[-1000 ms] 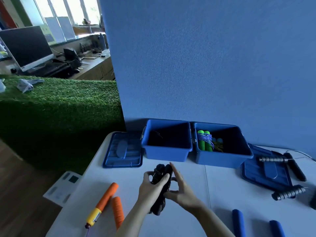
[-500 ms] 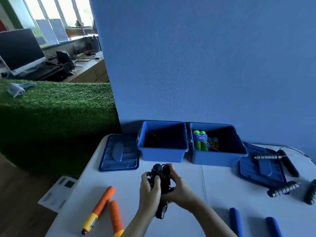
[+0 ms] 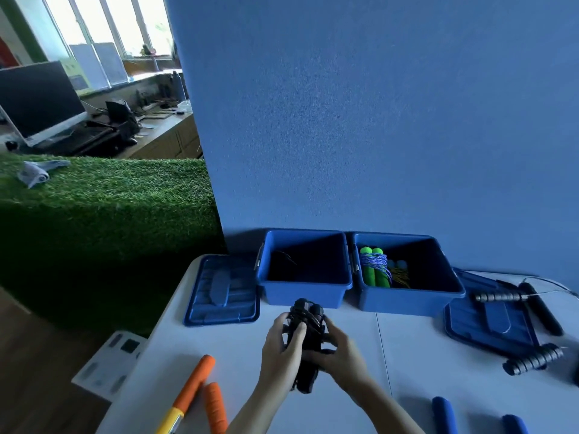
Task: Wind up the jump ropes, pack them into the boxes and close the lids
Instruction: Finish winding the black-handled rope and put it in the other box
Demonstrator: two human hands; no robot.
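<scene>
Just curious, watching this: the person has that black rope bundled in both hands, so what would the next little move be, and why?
Probably lift the black jump rope forward and set it into the left box. Both the left hand and the right hand grip it with the cord looking wound round the handles, and that box stands open just beyond it with plenty of room.

The two open boxes (image 3: 305, 277) (image 3: 407, 277) and their lids (image 3: 222, 291) (image 3: 488, 317) look like smooth, slightly glossy blue plastic. The table (image 3: 238, 355) is smooth and matt white. The orange handles (image 3: 195, 382) seem to be soft matt foam, one with a glossy yellow plastic end. The ribbed handles (image 3: 532, 363) are perhaps dull metal, too blurred to tell. The green turf (image 3: 103, 195) is rough and fibrous.
</scene>
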